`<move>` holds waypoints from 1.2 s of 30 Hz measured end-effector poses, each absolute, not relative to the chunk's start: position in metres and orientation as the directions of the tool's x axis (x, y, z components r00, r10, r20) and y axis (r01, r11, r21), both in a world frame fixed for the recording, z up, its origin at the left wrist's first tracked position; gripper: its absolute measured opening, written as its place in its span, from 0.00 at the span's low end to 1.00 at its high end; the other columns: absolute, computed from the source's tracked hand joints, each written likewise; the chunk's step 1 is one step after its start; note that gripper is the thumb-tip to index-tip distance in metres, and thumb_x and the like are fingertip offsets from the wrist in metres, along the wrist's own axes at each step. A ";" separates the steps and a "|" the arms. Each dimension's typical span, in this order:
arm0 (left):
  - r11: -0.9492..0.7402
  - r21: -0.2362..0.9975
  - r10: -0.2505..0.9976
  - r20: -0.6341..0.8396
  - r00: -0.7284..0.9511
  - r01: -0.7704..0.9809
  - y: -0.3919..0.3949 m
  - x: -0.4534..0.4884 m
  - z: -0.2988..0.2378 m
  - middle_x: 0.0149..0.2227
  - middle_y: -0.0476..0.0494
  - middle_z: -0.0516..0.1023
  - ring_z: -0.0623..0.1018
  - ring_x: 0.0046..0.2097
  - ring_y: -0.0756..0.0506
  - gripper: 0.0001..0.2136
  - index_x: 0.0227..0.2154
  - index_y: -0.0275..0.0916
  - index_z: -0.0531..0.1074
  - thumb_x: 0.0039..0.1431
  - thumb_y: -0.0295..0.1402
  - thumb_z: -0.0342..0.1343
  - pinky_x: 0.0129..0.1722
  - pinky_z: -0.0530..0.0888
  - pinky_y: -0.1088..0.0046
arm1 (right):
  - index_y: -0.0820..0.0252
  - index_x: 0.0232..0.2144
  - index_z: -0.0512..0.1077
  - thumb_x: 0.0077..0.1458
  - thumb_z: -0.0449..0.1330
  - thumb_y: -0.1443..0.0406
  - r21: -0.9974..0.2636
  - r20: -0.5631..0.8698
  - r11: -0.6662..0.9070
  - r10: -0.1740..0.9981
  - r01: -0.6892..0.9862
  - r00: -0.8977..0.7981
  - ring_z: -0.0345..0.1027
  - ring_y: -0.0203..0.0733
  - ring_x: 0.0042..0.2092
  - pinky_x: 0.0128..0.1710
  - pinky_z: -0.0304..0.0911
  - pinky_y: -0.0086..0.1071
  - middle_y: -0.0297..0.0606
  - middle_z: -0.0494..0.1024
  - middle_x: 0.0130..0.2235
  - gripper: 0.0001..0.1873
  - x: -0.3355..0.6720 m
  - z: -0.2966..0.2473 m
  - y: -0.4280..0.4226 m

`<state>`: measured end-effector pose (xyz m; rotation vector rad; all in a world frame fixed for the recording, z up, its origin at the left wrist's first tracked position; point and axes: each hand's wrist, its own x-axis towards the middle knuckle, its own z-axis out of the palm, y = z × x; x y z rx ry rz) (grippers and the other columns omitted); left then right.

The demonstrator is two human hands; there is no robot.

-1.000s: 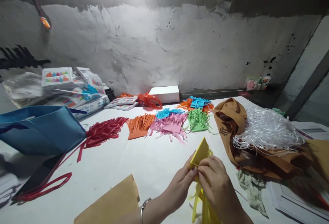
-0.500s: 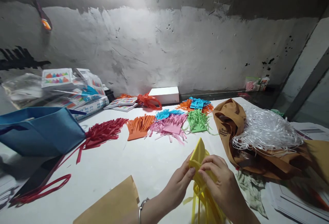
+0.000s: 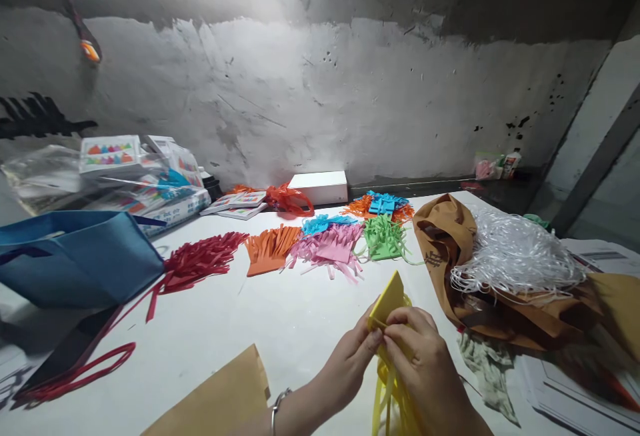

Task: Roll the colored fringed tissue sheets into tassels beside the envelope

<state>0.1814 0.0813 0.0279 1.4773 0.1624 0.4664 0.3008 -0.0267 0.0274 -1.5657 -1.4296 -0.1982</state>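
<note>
Both my hands meet low in the middle of the view over a white table [image 3: 280, 323]. My left hand [image 3: 350, 359], with a metal bangle at the wrist, pinches the left edge of a folded yellow fringed paper [image 3: 389, 299]. My right hand [image 3: 425, 369] grips the same yellow paper from the right, fingers closed over it. The paper's solid corner points up above my fingers and its cut strips hang down below them.
Fringed paper bundles lie in a row farther back: red [image 3: 200, 259], orange [image 3: 270, 249], pink [image 3: 333, 249], green [image 3: 385, 236]. A blue bag [image 3: 75, 259] stands left, a brown envelope [image 3: 215, 399] near me, brown cloth [image 3: 450, 243] with white shredded strips [image 3: 515, 253] right.
The yellow paper's top was turned edge-on half a second ago and now shows its flat corner again. Both hands stay pinched on it in nearly the same place.
</note>
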 end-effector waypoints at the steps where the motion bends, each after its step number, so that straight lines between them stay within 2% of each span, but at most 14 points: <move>1: 0.025 0.979 0.396 0.175 0.901 -0.202 0.081 0.182 0.028 0.51 0.42 0.77 0.72 0.55 0.40 0.17 0.52 0.41 0.74 0.69 0.45 0.52 0.61 0.64 0.60 | 0.55 0.32 0.73 0.62 0.57 0.71 -0.542 0.668 0.156 0.676 0.826 0.311 0.67 0.43 0.42 0.44 0.65 0.38 0.36 0.74 0.36 0.08 0.300 0.027 -0.027; 7: -0.122 0.982 0.414 0.184 0.892 -0.146 0.080 0.180 0.027 0.50 0.41 0.79 0.74 0.52 0.41 0.18 0.54 0.41 0.73 0.71 0.44 0.49 0.60 0.66 0.62 | 0.50 0.38 0.76 0.65 0.56 0.62 -0.732 0.543 0.152 0.718 0.664 0.435 0.70 0.42 0.44 0.44 0.68 0.35 0.35 0.75 0.41 0.08 0.302 0.028 -0.028; 10: -0.229 0.966 0.408 0.205 0.890 -0.117 0.080 0.180 0.027 0.55 0.40 0.76 0.74 0.55 0.41 0.20 0.61 0.42 0.67 0.73 0.43 0.45 0.60 0.67 0.62 | 0.48 0.38 0.78 0.63 0.58 0.60 -0.788 0.472 0.137 0.762 0.601 0.444 0.70 0.43 0.46 0.47 0.67 0.36 0.35 0.75 0.43 0.08 0.304 0.032 -0.027; 15: -0.355 0.928 0.378 0.254 0.890 -0.114 0.077 0.183 0.026 0.62 0.36 0.71 0.71 0.61 0.40 0.25 0.69 0.41 0.52 0.74 0.43 0.40 0.63 0.65 0.60 | 0.52 0.31 0.78 0.59 0.61 0.63 -0.799 0.426 0.087 0.781 0.596 0.457 0.69 0.45 0.47 0.48 0.64 0.38 0.36 0.75 0.42 0.06 0.305 0.040 -0.025; 24: -0.391 0.916 0.363 0.239 0.901 -0.086 0.078 0.184 0.023 0.62 0.34 0.71 0.74 0.59 0.39 0.27 0.71 0.41 0.48 0.73 0.44 0.39 0.63 0.66 0.56 | 0.56 0.30 0.74 0.63 0.57 0.64 -0.808 0.418 0.121 0.807 0.576 0.417 0.69 0.42 0.43 0.44 0.62 0.35 0.36 0.74 0.39 0.10 0.305 0.042 -0.025; 36: -0.396 0.916 0.306 0.201 0.931 -0.068 0.082 0.179 0.032 0.67 0.36 0.64 0.69 0.63 0.39 0.28 0.72 0.45 0.42 0.74 0.42 0.40 0.63 0.65 0.57 | 0.55 0.32 0.76 0.66 0.55 0.62 -0.840 0.392 0.171 0.847 0.515 0.358 0.69 0.42 0.45 0.46 0.63 0.34 0.37 0.74 0.41 0.12 0.312 0.040 -0.025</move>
